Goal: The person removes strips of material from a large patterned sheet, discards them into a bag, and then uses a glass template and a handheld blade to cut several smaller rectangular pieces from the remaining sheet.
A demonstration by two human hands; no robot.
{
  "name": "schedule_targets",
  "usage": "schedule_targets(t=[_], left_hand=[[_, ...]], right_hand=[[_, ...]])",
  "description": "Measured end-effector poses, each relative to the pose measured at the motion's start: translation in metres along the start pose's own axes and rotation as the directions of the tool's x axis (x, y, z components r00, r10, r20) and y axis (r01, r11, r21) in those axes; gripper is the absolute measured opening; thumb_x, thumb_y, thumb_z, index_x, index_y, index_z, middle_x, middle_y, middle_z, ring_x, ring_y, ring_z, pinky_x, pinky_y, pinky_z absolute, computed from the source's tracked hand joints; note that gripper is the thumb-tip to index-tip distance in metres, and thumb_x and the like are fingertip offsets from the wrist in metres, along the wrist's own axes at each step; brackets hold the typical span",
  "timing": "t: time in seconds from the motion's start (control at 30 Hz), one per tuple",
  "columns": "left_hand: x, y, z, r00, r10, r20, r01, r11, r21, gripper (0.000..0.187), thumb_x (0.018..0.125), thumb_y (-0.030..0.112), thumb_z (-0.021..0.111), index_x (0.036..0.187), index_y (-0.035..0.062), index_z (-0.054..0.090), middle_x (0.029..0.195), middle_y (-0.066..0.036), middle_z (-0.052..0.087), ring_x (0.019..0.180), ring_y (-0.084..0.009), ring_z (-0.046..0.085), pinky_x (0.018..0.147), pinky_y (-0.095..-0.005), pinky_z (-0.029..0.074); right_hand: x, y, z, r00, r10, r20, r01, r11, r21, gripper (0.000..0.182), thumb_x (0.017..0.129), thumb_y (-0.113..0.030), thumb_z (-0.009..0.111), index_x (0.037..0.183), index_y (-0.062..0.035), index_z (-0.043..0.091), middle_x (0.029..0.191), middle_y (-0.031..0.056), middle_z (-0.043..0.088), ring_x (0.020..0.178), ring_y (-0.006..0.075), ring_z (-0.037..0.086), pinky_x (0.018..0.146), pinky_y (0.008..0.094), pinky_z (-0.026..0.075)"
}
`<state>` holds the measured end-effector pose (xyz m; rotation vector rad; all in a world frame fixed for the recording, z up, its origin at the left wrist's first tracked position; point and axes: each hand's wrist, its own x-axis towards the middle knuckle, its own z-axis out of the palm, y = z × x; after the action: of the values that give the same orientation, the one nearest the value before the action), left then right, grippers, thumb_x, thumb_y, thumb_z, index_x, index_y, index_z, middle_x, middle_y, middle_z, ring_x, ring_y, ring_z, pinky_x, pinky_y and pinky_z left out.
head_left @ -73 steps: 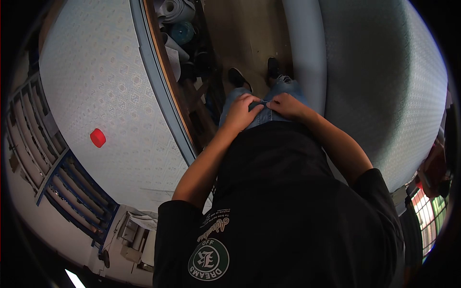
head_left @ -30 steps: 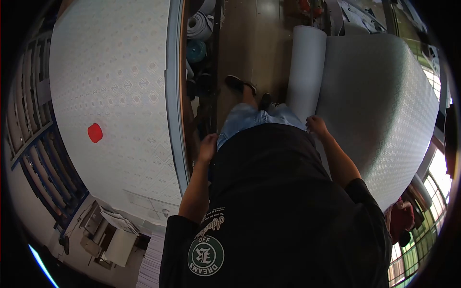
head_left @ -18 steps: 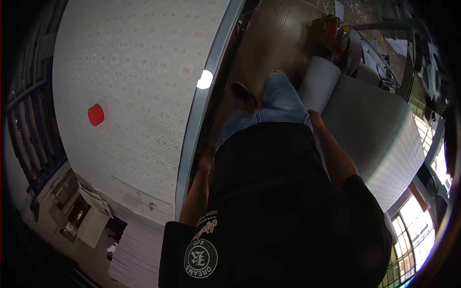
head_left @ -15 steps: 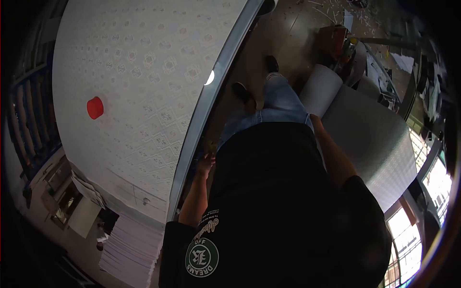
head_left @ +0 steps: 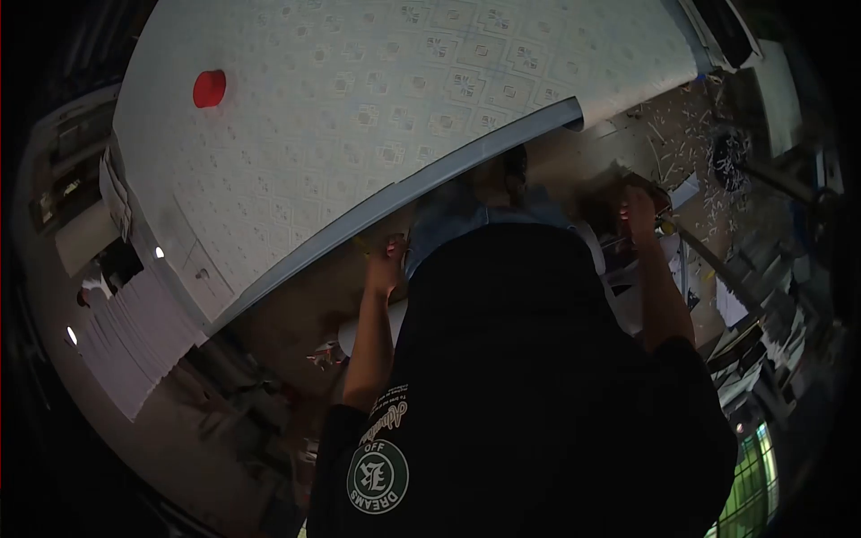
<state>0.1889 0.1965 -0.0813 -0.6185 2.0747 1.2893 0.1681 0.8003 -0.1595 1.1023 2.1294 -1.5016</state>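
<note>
My left hand (head_left: 386, 257) is low beside my body, close to the grey-blue edge (head_left: 359, 215) of a large table. Its fingers are curled, and a thin yellowish thing shows beside them, too small and dark to name. On the other side my right hand (head_left: 638, 215) hangs in front of me over the floor, fingers bent inward, with nothing visible in them. A pale patterned sheet (head_left: 386, 99) covers the table. On it sits a small red round object (head_left: 210, 88), out of reach of both hands.
White scraps litter the floor (head_left: 664, 134) at the upper right, around a dark round object (head_left: 731, 151). A pleated light cloth (head_left: 143, 341) hangs at the lower left. Cluttered equipment and papers (head_left: 731, 300) stand to the right.
My view and body have turned, so the table now stretches across the top. The grey roll on the right has left its place in view. My right hand has swung forward from my hip.
</note>
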Motion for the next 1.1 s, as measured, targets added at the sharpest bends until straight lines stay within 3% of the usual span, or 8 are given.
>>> schedule_targets(t=[0.07, 0.1, 0.3, 0.4, 0.57, 0.73, 1.03, 1.1], left_hand=[[-0.023, 0.010, 0.010, 0.990, 0.006, -0.138, -0.007, 1.000, -0.008, 0.031, 0.103, 0.027, 0.060, 0.116, -0.0006, 0.066, 0.103, -0.009, 0.071, 0.093, -0.0166, 0.067, 0.086, -0.0321, 0.052], [-0.031, 0.013, 0.011, 0.970, 0.046, -0.241, -0.046, 0.999, 0.007, 0.030, 0.104, 0.025, 0.060, 0.116, -0.0020, 0.067, 0.102, -0.008, 0.072, 0.093, -0.0156, 0.066, 0.084, -0.0302, 0.052], [-0.074, -0.008, -0.003, 0.916, -0.080, -0.393, 0.043, 0.994, -0.102, 0.026, 0.103, 0.020, 0.061, 0.114, -0.0027, 0.067, 0.103, -0.010, 0.072, 0.095, -0.0161, 0.067, 0.086, -0.0294, 0.052], [-0.084, 0.010, -0.008, 0.862, -0.114, -0.494, 0.025, 0.983, -0.183, 0.025, 0.103, 0.020, 0.061, 0.114, -0.0025, 0.067, 0.102, -0.008, 0.072, 0.094, -0.0143, 0.066, 0.085, -0.0273, 0.051], [-0.089, 0.042, -0.023, 0.794, -0.048, -0.606, -0.120, 0.965, -0.234, 0.023, 0.103, 0.018, 0.060, 0.112, -0.0015, 0.068, 0.098, -0.006, 0.072, 0.090, -0.0115, 0.066, 0.083, -0.0261, 0.051], [-0.066, 0.066, -0.078, 0.688, 0.116, -0.716, -0.366, 0.908, -0.204, 0.016, 0.100, 0.012, 0.065, 0.108, -0.0009, 0.070, 0.095, -0.005, 0.072, 0.084, -0.0098, 0.065, 0.078, -0.0249, 0.051], [-0.019, 0.096, -0.217, 0.561, 0.311, -0.767, -0.360, 0.926, 0.112, 0.018, 0.099, 0.013, 0.065, 0.111, 0.0002, 0.070, 0.096, -0.006, 0.072, 0.087, -0.0116, 0.065, 0.078, -0.0264, 0.052], [-0.004, 0.072, -0.251, 0.499, 0.369, -0.785, -0.352, 0.913, 0.206, 0.020, 0.095, 0.016, 0.067, 0.109, 0.0009, 0.070, 0.102, -0.012, 0.070, 0.089, -0.0209, 0.067, 0.078, -0.0318, 0.053]], right_hand=[[0.013, -0.068, -0.016, 0.893, -0.389, -0.228, 0.349, 0.916, -0.195, 0.031, 0.104, -0.024, 0.049, 0.082, -0.0051, 0.058, 0.072, 0.0031, 0.053, 0.064, 0.0141, 0.051, 0.057, 0.0334, 0.041], [0.015, -0.107, -0.016, 0.749, -0.559, -0.355, 0.489, 0.829, -0.272, 0.035, 0.105, -0.020, 0.047, 0.073, -0.0066, 0.051, 0.064, -0.0006, 0.047, 0.058, 0.0072, 0.044, 0.053, 0.0277, 0.036], [-0.018, -0.264, 0.012, 0.650, -0.732, -0.206, 0.760, 0.617, 0.204, 0.038, 0.105, -0.015, 0.046, 0.067, -0.0086, 0.043, 0.064, -0.0035, 0.042, 0.059, 0.0050, 0.035, 0.054, 0.0253, 0.031], [-0.032, -0.302, 0.066, 0.593, -0.805, -0.023, 0.759, 0.548, 0.352, 0.036, 0.105, -0.013, 0.051, 0.070, -0.0069, 0.047, 0.065, -0.0044, 0.045, 0.061, 0.0045, 0.039, 0.055, 0.0243, 0.033], [-0.035, -0.318, 0.136, 0.645, -0.693, 0.322, 0.662, 0.717, 0.217, 0.023, 0.102, -0.014, 0.060, 0.082, -0.0027, 0.057, 0.068, 0.0001, 0.056, 0.061, 0.0094, 0.050, 0.059, 0.0259, 0.041], [-0.047, -0.316, 0.171, 0.541, -0.786, 0.300, 0.841, 0.494, -0.222, 0.018, 0.093, -0.016, 0.070, 0.083, -0.0044, 0.061, 0.072, 0.0137, 0.062, 0.061, 0.0268, 0.061, 0.060, 0.0359, 0.048], [-0.033, -0.297, 0.175, 0.468, -0.872, 0.144, 0.871, 0.426, -0.244, 0.016, 0.093, -0.011, 0.068, 0.084, -0.0022, 0.059, 0.068, 0.0115, 0.055, 0.058, 0.0194, 0.052, 0.059, 0.0324, 0.046], [-0.025, -0.292, 0.182, 0.445, -0.889, 0.113, 0.881, 0.411, -0.235, 0.019, 0.096, -0.011, 0.064, 0.083, -0.0015, 0.056, 0.067, 0.0075, 0.049, 0.060, 0.0136, 0.045, 0.058, 0.0297, 0.041]])
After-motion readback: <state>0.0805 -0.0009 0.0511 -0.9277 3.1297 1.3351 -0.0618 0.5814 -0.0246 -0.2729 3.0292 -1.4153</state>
